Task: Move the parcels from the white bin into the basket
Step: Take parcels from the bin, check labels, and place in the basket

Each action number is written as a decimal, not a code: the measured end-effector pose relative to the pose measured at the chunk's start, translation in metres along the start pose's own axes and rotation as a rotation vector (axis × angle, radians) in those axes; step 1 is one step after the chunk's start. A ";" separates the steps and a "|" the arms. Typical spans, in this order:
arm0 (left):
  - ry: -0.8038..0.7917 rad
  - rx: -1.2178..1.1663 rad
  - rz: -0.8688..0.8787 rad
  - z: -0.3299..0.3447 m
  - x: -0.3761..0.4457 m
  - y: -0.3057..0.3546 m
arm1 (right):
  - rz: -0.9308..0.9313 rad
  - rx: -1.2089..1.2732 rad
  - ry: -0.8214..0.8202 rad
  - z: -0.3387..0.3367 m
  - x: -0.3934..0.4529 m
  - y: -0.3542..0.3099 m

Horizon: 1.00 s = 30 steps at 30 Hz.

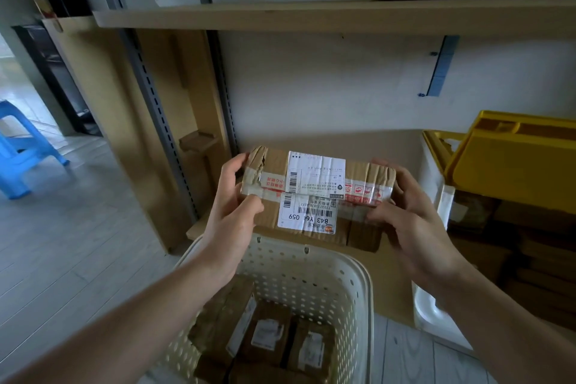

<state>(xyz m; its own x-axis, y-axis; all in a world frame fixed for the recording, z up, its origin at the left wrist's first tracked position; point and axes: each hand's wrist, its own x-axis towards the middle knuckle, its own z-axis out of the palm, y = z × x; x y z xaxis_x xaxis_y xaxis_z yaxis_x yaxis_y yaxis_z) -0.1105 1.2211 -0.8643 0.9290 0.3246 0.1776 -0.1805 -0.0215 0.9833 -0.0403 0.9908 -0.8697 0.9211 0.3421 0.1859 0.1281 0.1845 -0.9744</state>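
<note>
While both forearms reach forward from the bottom corners of the head view, the left hand (232, 196) and the right hand (414, 212) hold a cardboard parcel (314, 193) between them, above the far rim of the basket (311, 262). The left hand grips the parcel's left end, its thumb laid across the front face on the clear tape and its fingers curled round the torn top-left corner. The right hand clasps the right end in the same way, thumb pressed on the front face near the lower edge, fingers wrapped over the top-right edge. The parcel lies lengthwise between the two grips, its taped face tilted up toward the camera, bearing white shipping labels (308, 206) with barcodes and a strip of red-printed tape. Below, the cream perforated basket stands on the pale floor with several smaller cardboard parcels (268, 337) already lying in its bottom. To the right stands the white bin (433, 171), its yellow lid (514, 159) tipped up, with more brown boxes dimly visible inside. A wooden shelf (311, 14) runs overhead, and a blue plastic stool (21, 146) stands at the left.
</note>
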 end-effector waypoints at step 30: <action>-0.259 -0.010 -0.077 0.019 -0.006 -0.004 | 0.083 -0.014 -0.017 0.013 -0.005 -0.002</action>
<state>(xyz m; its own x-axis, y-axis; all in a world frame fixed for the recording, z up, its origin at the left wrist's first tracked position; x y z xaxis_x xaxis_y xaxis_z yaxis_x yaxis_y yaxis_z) -0.1097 1.2011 -0.8682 0.9916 0.0718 0.1078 -0.1083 0.0041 0.9941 -0.0502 1.0010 -0.8669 0.9224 0.3713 0.1066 0.0570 0.1421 -0.9882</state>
